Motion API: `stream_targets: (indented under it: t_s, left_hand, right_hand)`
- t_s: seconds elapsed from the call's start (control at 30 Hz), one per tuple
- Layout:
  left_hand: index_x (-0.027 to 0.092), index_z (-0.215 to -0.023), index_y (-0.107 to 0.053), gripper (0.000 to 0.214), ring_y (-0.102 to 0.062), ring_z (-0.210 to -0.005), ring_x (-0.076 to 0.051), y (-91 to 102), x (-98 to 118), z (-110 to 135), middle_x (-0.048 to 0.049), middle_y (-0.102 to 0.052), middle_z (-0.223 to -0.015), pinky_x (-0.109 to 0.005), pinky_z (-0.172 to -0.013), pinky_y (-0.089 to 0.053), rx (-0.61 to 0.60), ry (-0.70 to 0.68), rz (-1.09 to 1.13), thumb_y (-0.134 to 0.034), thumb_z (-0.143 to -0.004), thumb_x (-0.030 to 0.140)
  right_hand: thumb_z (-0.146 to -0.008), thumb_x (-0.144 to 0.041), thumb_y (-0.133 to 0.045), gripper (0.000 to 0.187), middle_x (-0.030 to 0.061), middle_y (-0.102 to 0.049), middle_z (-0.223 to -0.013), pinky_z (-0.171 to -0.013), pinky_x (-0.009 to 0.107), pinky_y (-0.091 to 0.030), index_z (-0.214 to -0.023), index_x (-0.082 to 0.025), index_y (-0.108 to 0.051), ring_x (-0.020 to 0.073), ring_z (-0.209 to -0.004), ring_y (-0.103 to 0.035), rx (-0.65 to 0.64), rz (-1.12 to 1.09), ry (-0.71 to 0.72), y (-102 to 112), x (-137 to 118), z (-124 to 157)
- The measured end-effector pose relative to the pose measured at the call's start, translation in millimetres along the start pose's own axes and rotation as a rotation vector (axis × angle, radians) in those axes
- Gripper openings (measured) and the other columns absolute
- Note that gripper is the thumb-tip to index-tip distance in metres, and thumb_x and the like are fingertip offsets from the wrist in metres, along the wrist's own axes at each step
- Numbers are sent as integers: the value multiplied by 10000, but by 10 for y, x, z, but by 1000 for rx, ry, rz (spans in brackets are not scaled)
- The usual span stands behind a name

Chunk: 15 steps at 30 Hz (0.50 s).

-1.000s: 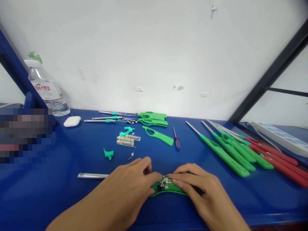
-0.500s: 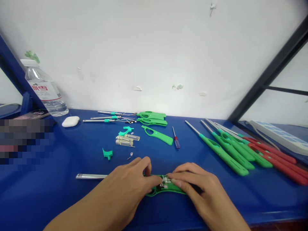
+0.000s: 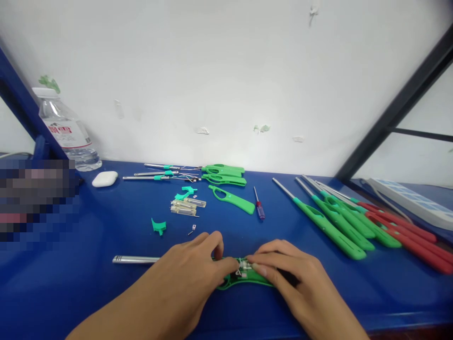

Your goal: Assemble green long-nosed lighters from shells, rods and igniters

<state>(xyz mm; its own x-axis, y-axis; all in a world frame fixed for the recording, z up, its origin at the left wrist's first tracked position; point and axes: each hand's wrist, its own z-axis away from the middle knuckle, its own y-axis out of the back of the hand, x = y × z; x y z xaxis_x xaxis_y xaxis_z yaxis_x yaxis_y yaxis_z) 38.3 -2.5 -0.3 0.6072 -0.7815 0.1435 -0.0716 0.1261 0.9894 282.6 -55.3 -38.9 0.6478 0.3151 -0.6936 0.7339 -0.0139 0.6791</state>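
A green long-nosed gas lighter (image 3: 247, 278) lies opened up on the blue table, its metal tube pointing left. Inside its half shell, a clear fuel tank (image 3: 245, 265) and small metal and black parts show between my fingertips. My left hand (image 3: 194, 271) is closed over the lighter's front part, its thumb pressing beside the tank. From the other side, my right hand (image 3: 292, 269) grips the handle part, with thumb and fingertips on the tank's end. Both palms hide much of the shell.
Beyond my hands lie a teal trigger (image 3: 159, 226), several clear fuel tanks (image 3: 183, 210), a loose green shell (image 3: 231, 199) and a screwdriver (image 3: 259, 208). Green lighters (image 3: 329, 226) and red lighters (image 3: 406, 236) lie at right. A water bottle (image 3: 67, 132) and white case (image 3: 105, 179) stand left.
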Motion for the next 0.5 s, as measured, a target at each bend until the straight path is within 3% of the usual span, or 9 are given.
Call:
stream_targets:
  t_s: [0.13,0.37,0.5]
  left_hand:
    - [300,-1232,-703,519,-705,-958,-268,8,-24,32,-54,-668,-1181,-352,-781,-547,36,3,23,-514,-878,-28]
    - [352,-1348,-697,660,-723,-1003,-206,73,-141,135,-8,-743,-1176,-272,-825,-538,95,-26,138,-456,-890,-56]
    - [329,-1224,-756,526,-725,-1042,-213,130,-307,229,-1,-757,-1187,-272,-845,-546,153,2,125,-479,-941,-17]
  right_hand:
    - [-1088,-281,-617,257,22,-782,-1142,-933,309,-585,-1209,-354,-831,206,-1054,-741,-8,45,24,6,25,1]
    - [-1095,-330,-602,229,20,-795,-1115,-939,314,-592,-1179,-327,-816,208,-1044,-749,32,82,41,-9,-15,-3]
    - [-1095,-357,-601,206,16,-796,-1108,-922,309,-592,-1131,-330,-803,210,-1044,-752,76,77,41,-19,-13,0]
